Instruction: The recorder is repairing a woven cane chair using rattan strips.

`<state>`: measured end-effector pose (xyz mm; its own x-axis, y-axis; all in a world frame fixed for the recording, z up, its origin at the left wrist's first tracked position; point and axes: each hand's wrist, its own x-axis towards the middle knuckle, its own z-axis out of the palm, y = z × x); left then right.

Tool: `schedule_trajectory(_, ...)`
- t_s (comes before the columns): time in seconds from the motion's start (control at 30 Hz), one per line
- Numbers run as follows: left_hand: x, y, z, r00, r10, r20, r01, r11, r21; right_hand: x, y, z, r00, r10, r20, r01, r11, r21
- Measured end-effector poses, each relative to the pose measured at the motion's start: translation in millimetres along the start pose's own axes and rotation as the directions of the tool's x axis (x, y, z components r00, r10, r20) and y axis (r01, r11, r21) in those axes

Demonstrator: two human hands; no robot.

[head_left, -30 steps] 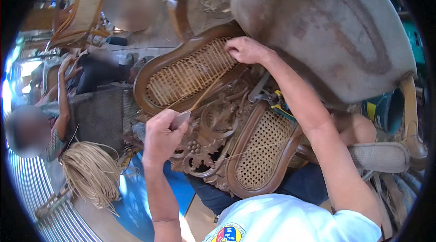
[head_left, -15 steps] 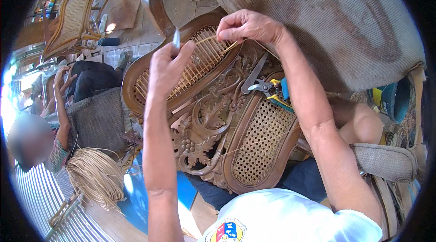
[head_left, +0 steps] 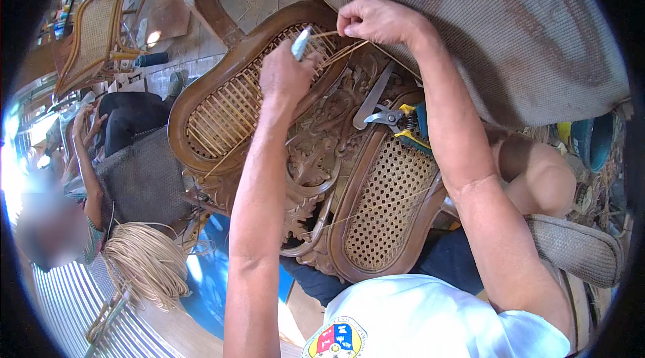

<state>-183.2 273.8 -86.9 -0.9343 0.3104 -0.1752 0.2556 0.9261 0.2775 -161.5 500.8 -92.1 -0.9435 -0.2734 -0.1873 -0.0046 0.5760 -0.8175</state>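
Note:
My left hand [head_left: 287,74] is closed round a short pale blade-like tool [head_left: 302,44] that juts up past the fingers; its handle is hidden. My right hand [head_left: 376,20], to the right and slightly farther off, pinches a thin cane strand [head_left: 326,34] stretched between the two hands. Below them lies a carved wooden chair frame [head_left: 176,119] with an oval panel of part-woven cane [head_left: 225,119]. More loose strands cross that panel's right end, near my right hand. Nearer me, a second panel [head_left: 386,213] in the same frame has a finished open-hole weave.
Pruning shears [head_left: 396,118] with yellow-and-blue handles and a flat blade [head_left: 376,97] lie on the frame. A large woven backrest [head_left: 470,35] rises at the far right. A cane coil [head_left: 144,260] sits at left, near another person [head_left: 87,183]. A rattan chair [head_left: 94,35] stands far left.
My left hand has moved right and slightly farther off, nearer my right hand, turning with the tool. My right hand has shifted a little right and up. The view has shifted slightly.

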Motion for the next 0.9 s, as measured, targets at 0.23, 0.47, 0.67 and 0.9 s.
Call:
schedule_trajectory(0.23, 5, -26, -15, 0.966, -0.144, 0.214, 0.189, 0.96, -0.209, 23, 16, 59, 0.983, 0.111, -0.146, -0.095, 0.989, 0.113)
schedule_trajectory(0.47, 12, 1, 5, 0.941, -0.309, 0.14, 0.289, 0.946, 0.148, 26, 39, 79, 0.992, 0.107, 0.074, -0.121, 0.965, 0.233)
schedule_trajectory(0.67, 18, -6, 2, 0.913, -0.366, 0.182, 0.361, 0.931, 0.059, 26, 44, 85, 0.998, 0.051, -0.047, -0.035, 0.953, 0.301)
schedule_trajectory(0.9, 16, -16, -9, 0.911, -0.316, 0.265, 0.344, 0.937, -0.066, 19, 39, 97, 0.995, 0.086, -0.055, -0.05, 0.879, 0.474)
